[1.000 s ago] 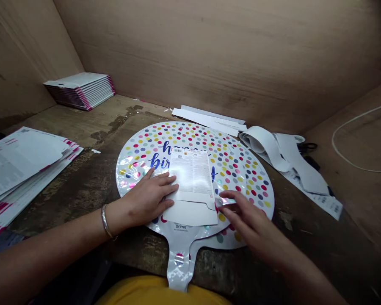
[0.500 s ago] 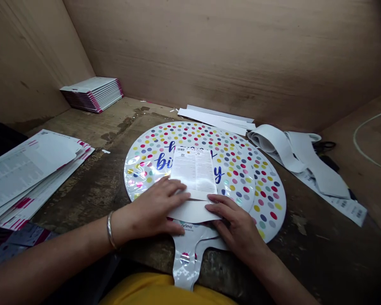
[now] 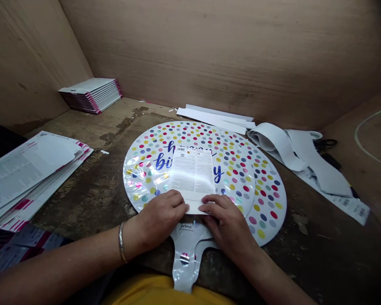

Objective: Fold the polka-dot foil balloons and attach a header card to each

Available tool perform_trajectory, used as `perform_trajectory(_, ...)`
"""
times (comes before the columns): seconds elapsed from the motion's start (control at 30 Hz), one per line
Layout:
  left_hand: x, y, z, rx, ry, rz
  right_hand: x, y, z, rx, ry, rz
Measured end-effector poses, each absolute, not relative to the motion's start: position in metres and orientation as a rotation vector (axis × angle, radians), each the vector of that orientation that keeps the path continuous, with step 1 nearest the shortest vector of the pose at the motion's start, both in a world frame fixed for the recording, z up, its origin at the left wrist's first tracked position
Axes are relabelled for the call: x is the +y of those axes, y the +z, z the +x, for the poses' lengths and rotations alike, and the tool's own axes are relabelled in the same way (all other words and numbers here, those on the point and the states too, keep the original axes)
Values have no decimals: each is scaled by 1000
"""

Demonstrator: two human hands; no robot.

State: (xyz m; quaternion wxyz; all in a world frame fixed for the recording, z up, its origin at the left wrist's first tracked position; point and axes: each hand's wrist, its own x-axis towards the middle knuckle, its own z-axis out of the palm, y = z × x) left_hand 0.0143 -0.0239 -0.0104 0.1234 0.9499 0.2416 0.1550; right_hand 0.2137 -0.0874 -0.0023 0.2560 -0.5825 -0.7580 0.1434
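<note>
A printed paper leaflet (image 3: 192, 173) with fine text and a barcode lies over flat, dotted foil balloons (image 3: 266, 199) that read "happy birthday". My left hand (image 3: 163, 218) pinches the leaflet's lower left corner, fingers curled. At the lower right corner, my right hand (image 3: 227, 220) grips the same sheet between thumb and fingers. The near edge of the paper is a blank white strip between the two hands. Below it, the balloon neck (image 3: 186, 258) points toward me, with "prima" printed above it. The leaflet hides part of the lettering.
A stack of folded white-and-pink cards (image 3: 92, 95) stands at the back left. More printed sheets (image 3: 34, 169) lie in a pile at the left. White paper strips (image 3: 216, 116) rest by the back board, and a curled label roll (image 3: 279, 144) lies to the right near dark scissor-like handles (image 3: 327, 144).
The loose lower flap of the leaflet has been folded in, so the sheet looks shorter. My left hand has closed from spread fingers to a pinch on the corner.
</note>
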Motion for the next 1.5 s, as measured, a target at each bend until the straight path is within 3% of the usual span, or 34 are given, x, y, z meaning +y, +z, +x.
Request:
perform_trajectory(0.23, -13, -2, 21, 1209, 360, 2387, -70, 2, 212, -1891, 341, -2048)
perform_trajectory(0.5, -12, -11, 24, 1307, 492, 2420, -61, 7, 197, -1502, 441, -2259)
perform_trajectory(0.67, -8, -14, 18, 1259, 638, 2264, -64, 6, 202, -1296, 740, -2044)
perform_trajectory(0.77, -8, -8, 21, 1252, 813, 1814, -68, 10, 214, -1040, 1018, -1713)
perform_trajectory(0.93, -23, 6, 44, 647, 788, 1005, -76, 23, 228, -798, 1180, -1460)
perform_trajectory(1.13, -40, 8, 60, 781, 865, 860, -100, 26, 213, -528, 1392, -1164)
perform_trajectory(1.33, -49, 14, 67, 806, 890, 876, -105, 13, 189, -341, 1397, -972)
perform_trajectory(1.5, -48, 14, 65, 796, 902, 949, -108, 10, 200, -413, 1474, -984)
